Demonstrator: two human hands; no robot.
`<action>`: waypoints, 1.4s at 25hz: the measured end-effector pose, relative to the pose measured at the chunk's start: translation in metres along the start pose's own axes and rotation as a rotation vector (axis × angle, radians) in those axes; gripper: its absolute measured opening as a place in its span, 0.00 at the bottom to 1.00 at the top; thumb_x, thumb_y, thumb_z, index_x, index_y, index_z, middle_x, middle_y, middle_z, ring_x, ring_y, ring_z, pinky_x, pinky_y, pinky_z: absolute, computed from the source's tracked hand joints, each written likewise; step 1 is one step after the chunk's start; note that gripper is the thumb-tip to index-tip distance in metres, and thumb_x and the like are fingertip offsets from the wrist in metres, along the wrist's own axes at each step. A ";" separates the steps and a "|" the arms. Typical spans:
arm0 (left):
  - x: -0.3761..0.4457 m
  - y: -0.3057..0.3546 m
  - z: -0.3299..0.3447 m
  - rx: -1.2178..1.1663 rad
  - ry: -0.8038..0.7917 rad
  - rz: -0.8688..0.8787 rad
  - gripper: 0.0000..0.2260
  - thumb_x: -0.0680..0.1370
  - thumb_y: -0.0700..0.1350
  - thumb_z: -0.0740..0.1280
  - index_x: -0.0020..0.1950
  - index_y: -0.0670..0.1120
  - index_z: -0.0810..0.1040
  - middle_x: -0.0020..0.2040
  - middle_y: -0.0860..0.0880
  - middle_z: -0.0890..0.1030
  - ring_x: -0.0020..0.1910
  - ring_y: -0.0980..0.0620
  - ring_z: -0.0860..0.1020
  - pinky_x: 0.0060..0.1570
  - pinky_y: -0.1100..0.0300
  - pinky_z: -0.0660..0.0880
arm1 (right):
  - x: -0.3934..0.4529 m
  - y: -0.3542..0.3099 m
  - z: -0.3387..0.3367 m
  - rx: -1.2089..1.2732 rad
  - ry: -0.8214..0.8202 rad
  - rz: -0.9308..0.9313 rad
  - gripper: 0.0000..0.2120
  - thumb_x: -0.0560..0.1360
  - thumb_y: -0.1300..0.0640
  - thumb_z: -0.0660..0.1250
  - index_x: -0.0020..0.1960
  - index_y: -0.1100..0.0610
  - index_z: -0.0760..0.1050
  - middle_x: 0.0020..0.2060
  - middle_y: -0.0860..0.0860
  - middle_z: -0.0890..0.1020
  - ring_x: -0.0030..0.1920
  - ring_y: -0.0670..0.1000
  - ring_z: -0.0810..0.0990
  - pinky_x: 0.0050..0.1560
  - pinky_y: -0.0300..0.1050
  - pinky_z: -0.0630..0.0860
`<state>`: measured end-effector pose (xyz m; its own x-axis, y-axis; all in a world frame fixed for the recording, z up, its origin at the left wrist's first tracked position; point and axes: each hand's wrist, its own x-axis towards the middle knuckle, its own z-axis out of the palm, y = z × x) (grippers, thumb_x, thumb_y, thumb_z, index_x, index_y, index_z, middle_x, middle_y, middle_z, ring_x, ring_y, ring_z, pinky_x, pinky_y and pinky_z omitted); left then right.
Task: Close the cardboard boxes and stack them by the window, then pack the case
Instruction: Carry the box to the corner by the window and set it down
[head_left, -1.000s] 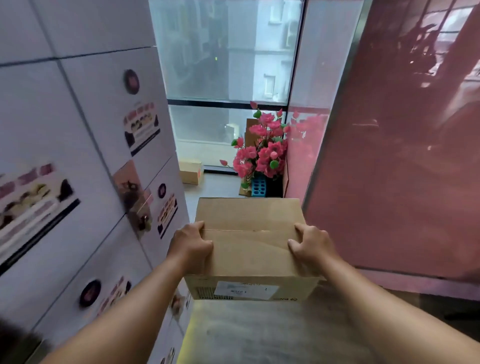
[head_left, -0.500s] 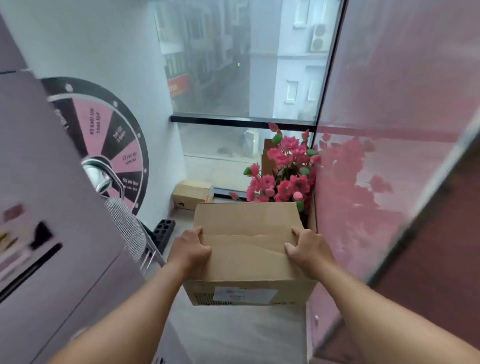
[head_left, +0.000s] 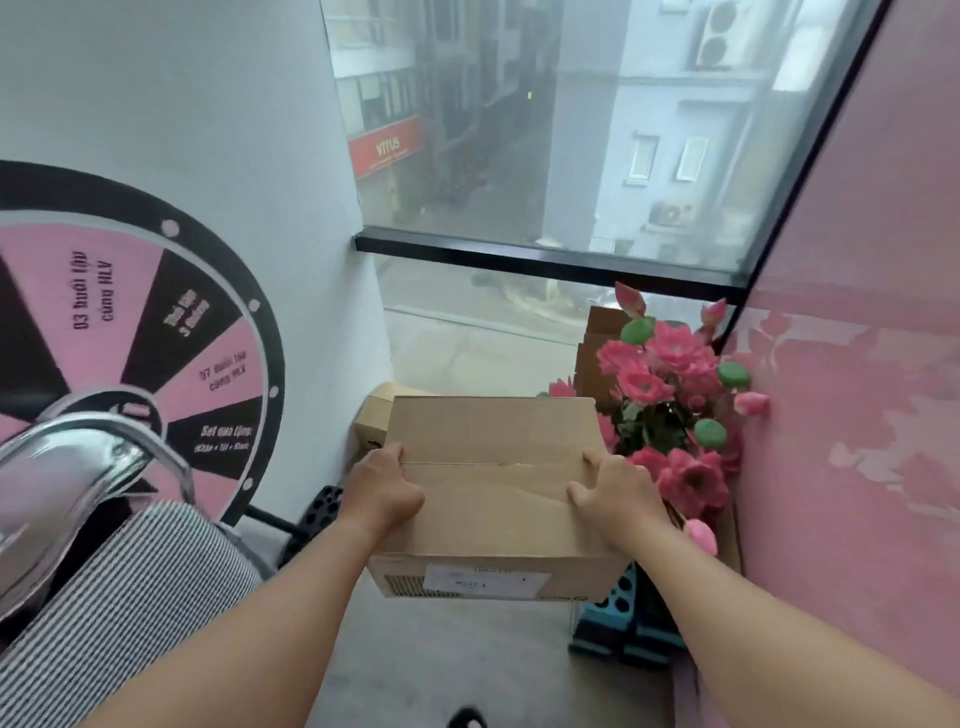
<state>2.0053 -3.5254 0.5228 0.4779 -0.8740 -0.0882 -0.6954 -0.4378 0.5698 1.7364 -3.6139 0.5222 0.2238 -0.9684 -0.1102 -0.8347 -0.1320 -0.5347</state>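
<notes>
Gripping a closed cardboard box (head_left: 493, 493) by its two short sides, both hands hold it up in the air above the floor (head_left: 441, 654). The left hand (head_left: 382, 491) curls over the box's left top edge, thumb on the flap; the right hand (head_left: 613, 496) does the same on the right edge. The top flaps meet along a seam across the middle, and a white label (head_left: 485, 581) sits on the side of the box nearest the camera.

Beyond the box, a second, smaller cardboard box (head_left: 376, 421) stands on the floor below the window (head_left: 545, 156); it looks closed, though most of it is hidden. To the right of the held box a bunch of pink flowers (head_left: 670, 395) leans against the pink wall (head_left: 857, 364), with a teal crate (head_left: 623, 618) below it. To the left of the box a pink and black prize wheel (head_left: 130, 322) rests against the white wall, and a chrome chair frame (head_left: 72, 467) with striped fabric stands before it.
</notes>
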 end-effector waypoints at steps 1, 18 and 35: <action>0.034 0.000 -0.001 -0.008 -0.002 -0.009 0.13 0.70 0.39 0.66 0.55 0.46 0.78 0.43 0.53 0.76 0.42 0.50 0.73 0.36 0.61 0.67 | 0.034 -0.009 0.003 0.007 -0.015 0.010 0.28 0.75 0.48 0.69 0.73 0.54 0.71 0.60 0.55 0.82 0.59 0.58 0.80 0.57 0.49 0.76; 0.513 -0.022 0.060 0.054 -0.094 -0.108 0.23 0.72 0.42 0.70 0.67 0.43 0.76 0.63 0.42 0.79 0.62 0.40 0.76 0.59 0.55 0.73 | 0.489 -0.061 0.132 0.028 -0.157 0.125 0.26 0.75 0.48 0.67 0.71 0.53 0.70 0.60 0.57 0.80 0.60 0.61 0.78 0.58 0.52 0.75; 0.752 -0.241 0.422 0.157 -0.511 0.069 0.23 0.74 0.40 0.72 0.69 0.41 0.75 0.64 0.40 0.77 0.64 0.40 0.74 0.62 0.57 0.66 | 0.667 0.127 0.476 -0.064 -0.130 0.565 0.30 0.74 0.51 0.72 0.74 0.49 0.69 0.64 0.58 0.79 0.62 0.65 0.77 0.62 0.53 0.73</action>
<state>2.3055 -4.1666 -0.0255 0.1335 -0.8762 -0.4632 -0.8067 -0.3676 0.4628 2.0187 -4.1757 -0.0178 -0.2082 -0.8591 -0.4676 -0.8706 0.3807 -0.3117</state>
